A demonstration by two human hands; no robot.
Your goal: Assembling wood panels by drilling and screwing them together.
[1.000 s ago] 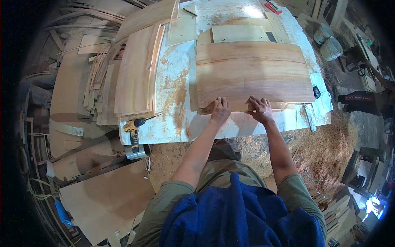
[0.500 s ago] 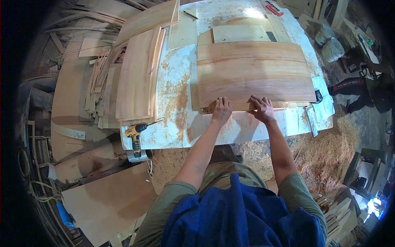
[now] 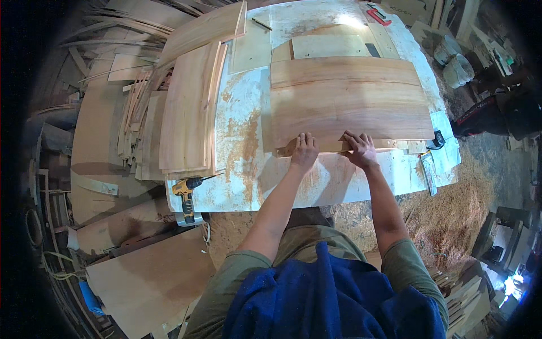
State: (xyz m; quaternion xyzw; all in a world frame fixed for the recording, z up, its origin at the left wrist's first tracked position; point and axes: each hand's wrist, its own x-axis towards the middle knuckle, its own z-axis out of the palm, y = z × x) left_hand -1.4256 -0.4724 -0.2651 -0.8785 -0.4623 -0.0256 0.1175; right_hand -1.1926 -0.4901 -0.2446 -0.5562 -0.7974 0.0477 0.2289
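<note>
A wide wooden panel (image 3: 350, 99) lies on the white-topped worktable (image 3: 237, 183) in front of me. My left hand (image 3: 305, 152) grips its near edge left of the middle, fingers bent over the rim. A short way to the right, my right hand (image 3: 360, 150) holds the same edge, thumb and fingers closed on it. Narrow wooden pieces (image 3: 389, 143) show under that edge, partly hidden by the panel and my hands. Beyond it lies a paler board (image 3: 330, 45) with a small dark patch.
Left on the table are stacked panels (image 3: 186, 107) and a yellow-black cordless drill (image 3: 184, 195). A tape measure (image 3: 437, 140) and a metal square (image 3: 429, 172) lie at the right. Farther back are a red clamp (image 3: 378, 15) and a pencil (image 3: 261, 24). Sawdust (image 3: 451, 209) covers the floor.
My hands hold the same place on the panel's edge. At the far right, a dark-clothed person has shifted position. The view has tilted slightly.
</note>
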